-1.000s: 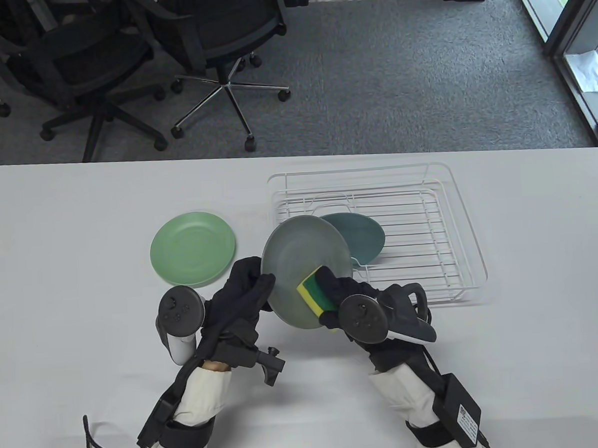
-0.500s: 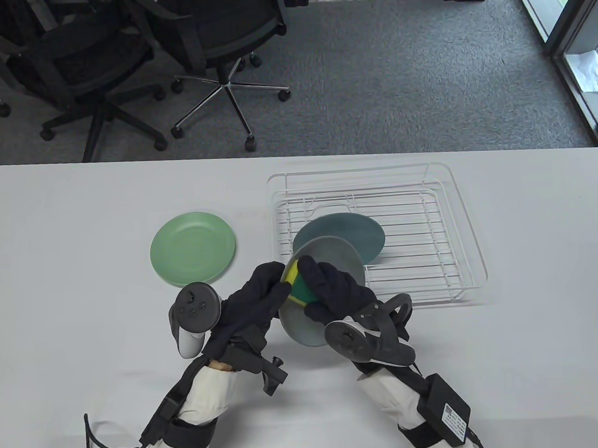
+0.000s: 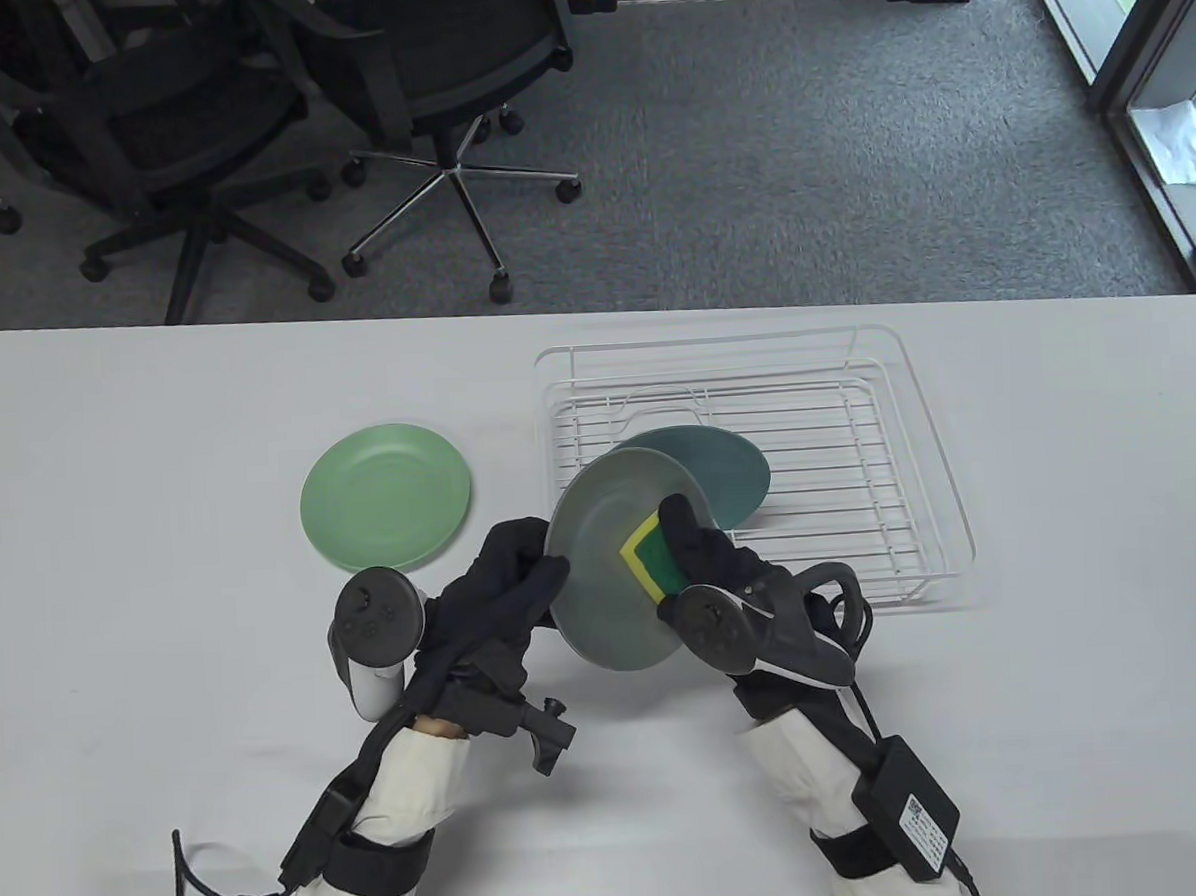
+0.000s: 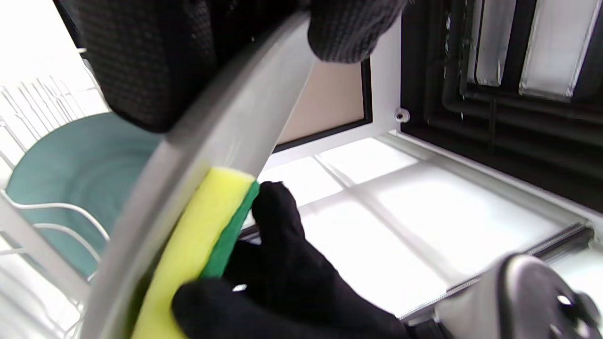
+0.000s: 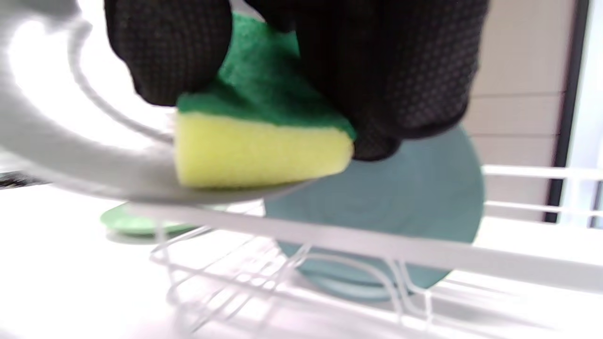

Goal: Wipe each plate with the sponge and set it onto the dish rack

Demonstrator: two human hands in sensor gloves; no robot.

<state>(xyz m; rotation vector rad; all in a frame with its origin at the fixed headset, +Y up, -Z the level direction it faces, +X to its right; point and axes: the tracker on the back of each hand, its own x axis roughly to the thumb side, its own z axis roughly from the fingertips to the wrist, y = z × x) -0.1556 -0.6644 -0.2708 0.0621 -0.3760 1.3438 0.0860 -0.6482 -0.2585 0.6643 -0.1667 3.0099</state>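
Table view: left hand [image 3: 496, 599] fingers grip tilted grey plate [image 3: 614, 567]; right hand [image 3: 714, 562] fingers clamp sponge [image 3: 652, 555]

The held plate [image 3: 605, 578] is pale grey. The sponge [image 3: 652, 557] is yellow with a green top. Both gloves — left hand [image 3: 496, 599] and right hand [image 3: 714, 562] — are black. The plate in the white dish rack [image 3: 910, 472] is teal [image 3: 729, 466]; the plate on the white table [image 3: 159, 471] is light green [image 3: 385, 494].

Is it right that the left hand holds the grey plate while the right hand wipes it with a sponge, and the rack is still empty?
Not quite: the rack isn't empty. The table view shows a teal plate in it. The left hand holds the grey plate; the right hand wipes it with the sponge.
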